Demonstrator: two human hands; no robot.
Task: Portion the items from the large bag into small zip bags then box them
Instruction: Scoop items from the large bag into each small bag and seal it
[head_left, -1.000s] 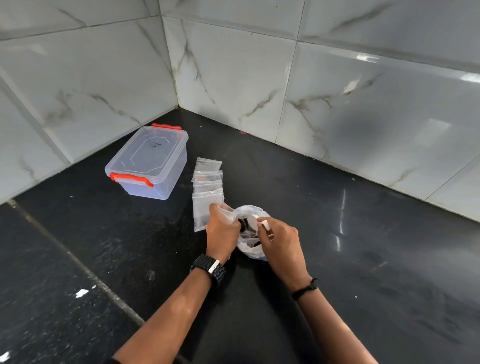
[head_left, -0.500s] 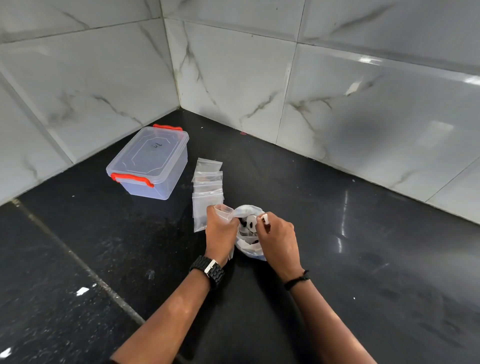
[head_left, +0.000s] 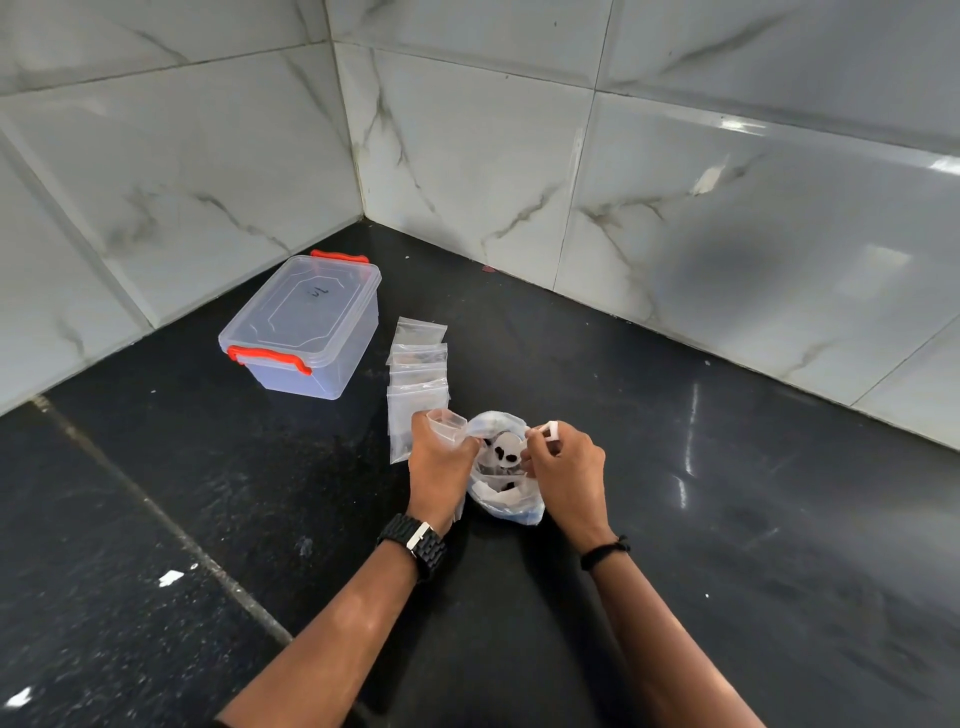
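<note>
Black speckled stone counter (head_left: 675, 467) in a corner of white marble-veined wall tiles (head_left: 727, 208).

Your left hand (head_left: 439, 467) grips an open small clear zip bag (head_left: 445, 422); your right hand (head_left: 569, 467) pinches a small white piece (head_left: 550, 430) over the crumpled large clear plastic bag (head_left: 506, 499), which holds white and black bits. More flat zip bags (head_left: 418, 374) lie just beyond, beside a lidded clear plastic box with orange latches (head_left: 306, 327).

Bright, sharp — tile glare, wide-angle bowing

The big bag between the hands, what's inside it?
Inside the big bag, white pieces with black spots show through the open top. Crumpled plastic and both hands hide what lies deeper.
</note>
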